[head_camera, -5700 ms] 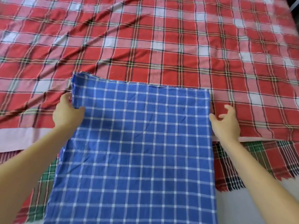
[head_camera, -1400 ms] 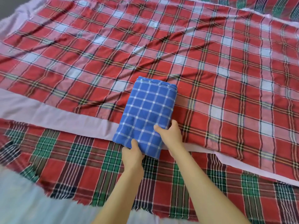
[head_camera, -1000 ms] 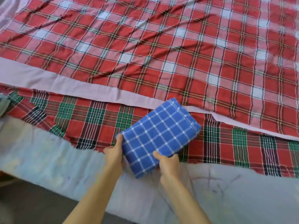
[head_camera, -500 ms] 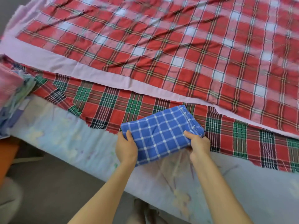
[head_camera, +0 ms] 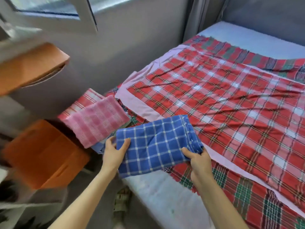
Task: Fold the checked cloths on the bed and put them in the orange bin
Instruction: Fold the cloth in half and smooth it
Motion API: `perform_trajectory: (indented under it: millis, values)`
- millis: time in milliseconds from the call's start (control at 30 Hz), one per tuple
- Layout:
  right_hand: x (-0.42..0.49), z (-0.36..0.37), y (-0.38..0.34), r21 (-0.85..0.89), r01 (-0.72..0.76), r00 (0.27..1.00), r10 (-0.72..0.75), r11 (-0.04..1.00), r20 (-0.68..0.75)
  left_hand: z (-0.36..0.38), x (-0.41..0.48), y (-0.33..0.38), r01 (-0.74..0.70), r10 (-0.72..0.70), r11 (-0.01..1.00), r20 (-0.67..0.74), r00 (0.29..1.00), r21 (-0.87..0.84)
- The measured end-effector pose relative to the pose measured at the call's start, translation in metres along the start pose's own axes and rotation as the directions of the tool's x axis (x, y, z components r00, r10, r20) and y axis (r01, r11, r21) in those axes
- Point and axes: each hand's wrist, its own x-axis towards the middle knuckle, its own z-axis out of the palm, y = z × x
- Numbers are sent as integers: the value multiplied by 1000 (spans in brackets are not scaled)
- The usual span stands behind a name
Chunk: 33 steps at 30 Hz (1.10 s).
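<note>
Folded blue-and-white checked cloth point(head_camera: 156, 146) is held over the near-left edge of the pale mattress bed point(head_camera: 165, 195). Left of the bed stands a blurred orange box-shaped bin point(head_camera: 46, 154), and folded pink checked cloths point(head_camera: 97, 119) lie at the bed's left corner. The left hand point(head_camera: 113, 151) pinches the blue cloth's left end and the right hand point(head_camera: 198, 161) grips its right end.

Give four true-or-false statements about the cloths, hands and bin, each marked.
1. Both the left hand and the right hand grip the folded blue cloth. True.
2. The folded blue cloth lies in the orange bin. False: it is held beside the bin.
3. A red checked cloth lies spread on the bed. True.
4. The folded cloth left of the blue one is green. False: it is a pink checked cloth.
</note>
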Motion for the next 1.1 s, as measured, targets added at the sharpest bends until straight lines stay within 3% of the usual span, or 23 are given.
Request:
perform_trajectory:
  millis: [133, 200, 300, 400, 500, 600, 667, 767, 833, 933, 1100]
  values:
    - [14, 127, 15, -1, -39, 993, 39, 999, 115, -101, 81, 1, 84, -83, 990, 15, 996, -111]
    - [21, 184, 24, 2, -92, 983, 90, 996, 160, -141, 122, 4, 85, -86, 993, 2, 996, -80]
    - [42, 283, 47, 12, -158, 969, 152, 987, 195, -203, 200, 6, 92, -91, 996, -77, 993, 13]
    - [55, 349, 66, 35, -169, 973, 161, 985, 168, -237, 258, 7, 63, -51, 994, -135, 990, 89]
    - [80, 391, 94, 48, -275, 954, 266, 960, 141, -245, 317, 4, 102, -70, 964, -133, 989, 245]
    - [99, 404, 119, -232, -346, 931, 364, 909, 38, -235, 347, 2, 277, -220, 745, -168, 961, 606]
    - [104, 403, 120, -457, -370, 904, 426, 809, 23, -223, 360, 4, 255, -130, 661, -228, 965, 705]
    - [124, 385, 106, -672, -299, 892, 449, 677, 55, -200, 384, 19, -4, 184, 724, -188, 965, 690]
    - [144, 365, 90, -741, -247, 909, 413, 624, 45, -173, 404, 36, -164, 307, 717, -96, 947, 678]
    - [181, 336, 67, -760, -212, 955, 295, 615, -28, -121, 432, 64, -227, 310, 767, -36, 950, 600]
    - [237, 292, 35, -851, -153, 985, 148, 502, -90, -28, 467, 88, -145, 161, 846, 13, 987, 514]
